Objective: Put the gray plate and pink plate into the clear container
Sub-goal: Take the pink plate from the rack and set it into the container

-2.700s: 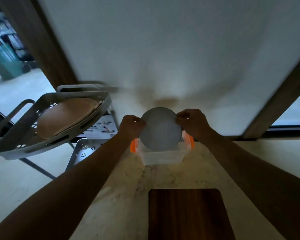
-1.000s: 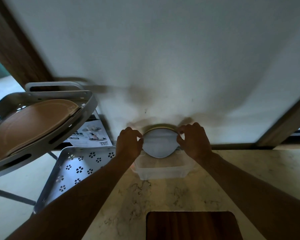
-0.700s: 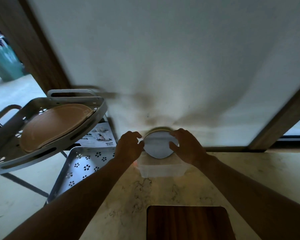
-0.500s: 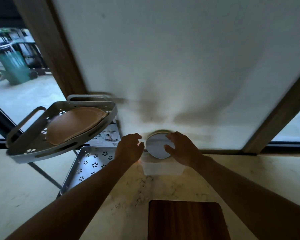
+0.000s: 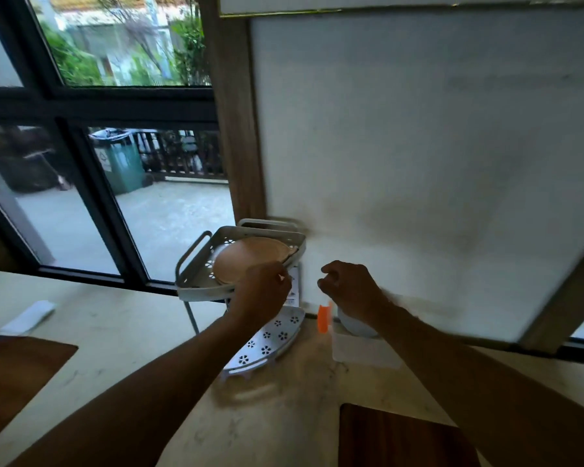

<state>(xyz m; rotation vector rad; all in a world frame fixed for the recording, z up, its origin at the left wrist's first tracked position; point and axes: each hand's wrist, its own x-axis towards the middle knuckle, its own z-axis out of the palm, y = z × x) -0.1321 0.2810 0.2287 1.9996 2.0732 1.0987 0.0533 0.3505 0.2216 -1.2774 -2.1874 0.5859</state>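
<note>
1. Now that the gray plate (image 5: pixel 354 326) sits in the clear container (image 5: pixel 364 347) instead of between both hands as a moment ago, half the task looks done. It stands on edge, mostly hidden behind the right wrist.
2. Both hands have let go and lifted away. Right hand (image 5: pixel 351 288) hangs above the container, fingers loosely curled, holding nothing. Left hand (image 5: pixel 263 294) has swung left toward the rack, fingers curled at the near edge of the pink plate (image 5: pixel 246 259) — can't tell if it's touching yet, no grip visible.
3. Pink plate lies in the upper tray (image 5: pixel 196 288) of the two-tier rack, just left of the container. The camera has panned left too, so it reads as the next target.
4. Around: lower perforated tray (image 5: pixel 267 338) is bare, an orange latch (image 5: pixel 322 318) sticks up at the container's left end, a wooden board (image 5: pixel 398 439) near me on the counter (image 5: pixel 122 332), a second board (image 5: pixel 14 372) far left.
5. In the way: the upper tray's raised rim and side handle — the plate probably has to lift up and out before going across. The standing gray plate takes room in the container, and the latch sits right on the entry path.
</note>
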